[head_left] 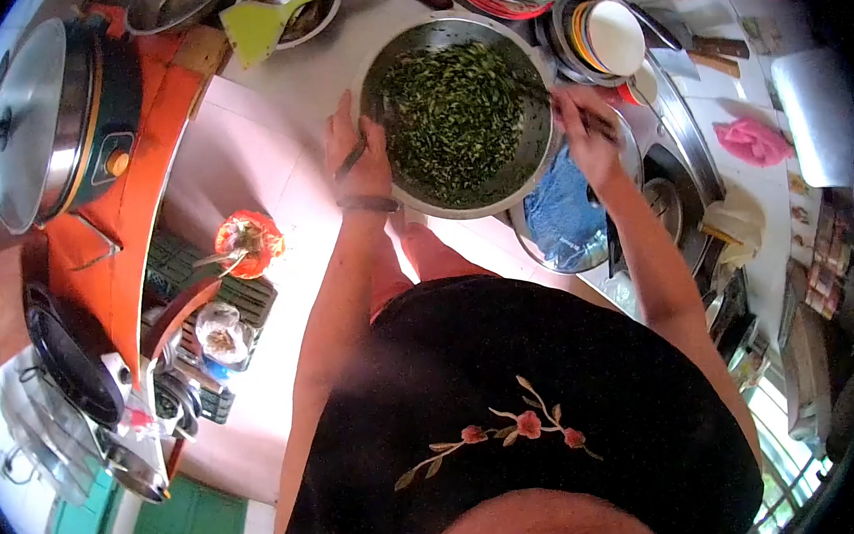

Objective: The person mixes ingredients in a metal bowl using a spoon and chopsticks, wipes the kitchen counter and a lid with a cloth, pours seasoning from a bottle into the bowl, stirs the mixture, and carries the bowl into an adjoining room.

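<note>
Kitch. counter (pixel 310 73), bowl (pixel 541 148) btwn hands (pixel 364 162)

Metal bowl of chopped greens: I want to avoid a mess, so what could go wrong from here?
The metal bowl might tip toward the person: its near rim seems close to the counter's edge, just above their legs. Stirring could throw chopped greens over the rim. The right hand might also knock the stacked bowls close by.
</note>
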### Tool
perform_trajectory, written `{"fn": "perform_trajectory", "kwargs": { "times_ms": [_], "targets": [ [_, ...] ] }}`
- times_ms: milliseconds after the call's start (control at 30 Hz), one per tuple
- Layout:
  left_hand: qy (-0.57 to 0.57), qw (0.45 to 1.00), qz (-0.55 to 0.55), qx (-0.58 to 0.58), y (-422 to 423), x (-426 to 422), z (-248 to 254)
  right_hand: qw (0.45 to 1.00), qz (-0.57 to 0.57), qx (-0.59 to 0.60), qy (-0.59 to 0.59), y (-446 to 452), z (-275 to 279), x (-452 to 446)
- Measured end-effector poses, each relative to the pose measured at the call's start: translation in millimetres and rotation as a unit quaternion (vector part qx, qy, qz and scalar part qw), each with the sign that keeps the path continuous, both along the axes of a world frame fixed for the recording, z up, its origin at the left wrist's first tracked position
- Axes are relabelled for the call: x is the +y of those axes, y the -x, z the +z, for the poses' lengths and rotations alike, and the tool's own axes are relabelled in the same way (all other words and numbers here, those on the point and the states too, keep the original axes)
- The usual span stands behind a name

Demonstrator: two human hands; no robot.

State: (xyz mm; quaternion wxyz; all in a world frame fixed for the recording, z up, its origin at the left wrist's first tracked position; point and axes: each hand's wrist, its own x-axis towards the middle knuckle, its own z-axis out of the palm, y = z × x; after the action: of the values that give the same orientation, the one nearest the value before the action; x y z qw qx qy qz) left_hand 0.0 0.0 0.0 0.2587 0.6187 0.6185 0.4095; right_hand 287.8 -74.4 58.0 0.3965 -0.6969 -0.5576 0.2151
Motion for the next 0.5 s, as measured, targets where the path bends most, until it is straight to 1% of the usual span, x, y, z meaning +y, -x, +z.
{"fn": "perform_trajectory", "kwargs": {
  "times_ms": [33, 67, 100, 133, 200, 267, 333, 400, 467, 500],
  "targets": [
    [-0.023, 1.0, 0.003, -0.009, -1, -6, -11, 0.993, -0.03, 0.102, 0.042, 3, -1, -34],
    [0.019, 0.999, 0.015, -0.03, -3, -14, -9, 0.974, -0.063, 0.202, 0.084, 7, -3, -65],
    [0.061, 0.997, 0.024, -0.051, -8, -20, -6, 0.988, 0.022, 0.153, 0.013, 19, -5, -81],
    [0.044, 0.995, 0.026, -0.09, 0, 22, -9, 0.984, 0.111, 0.081, -0.116, 54, -20, -47],
    [0.023, 0.992, 0.015, -0.12, -3, 7, -17, 0.975, 0.2, 0.095, -0.009, 98, 23, -39],
    [0.008, 0.99, 0.006, -0.139, -1, 2, -23, 0.949, 0.299, 0.081, -0.054, 95, 8, -4],
    [0.016, 0.993, 0.007, -0.115, 0, 2, -21, 0.959, 0.251, 0.108, -0.078, 72, -13, 33],
    [0.021, 0.994, 0.009, -0.103, 0, -1, -20, 0.976, 0.179, 0.101, -0.066, 45, -6, 45],
    [0.021, 0.993, 0.019, -0.111, -2, -2, -17, 0.983, 0.024, 0.184, -0.006, 23, 1, 22],
    [0.027, 0.991, 0.017, -0.127, -3, -2, -18, 0.99, -0.007, 0.129, 0.059, 7, 4, -1]
  ]
}}
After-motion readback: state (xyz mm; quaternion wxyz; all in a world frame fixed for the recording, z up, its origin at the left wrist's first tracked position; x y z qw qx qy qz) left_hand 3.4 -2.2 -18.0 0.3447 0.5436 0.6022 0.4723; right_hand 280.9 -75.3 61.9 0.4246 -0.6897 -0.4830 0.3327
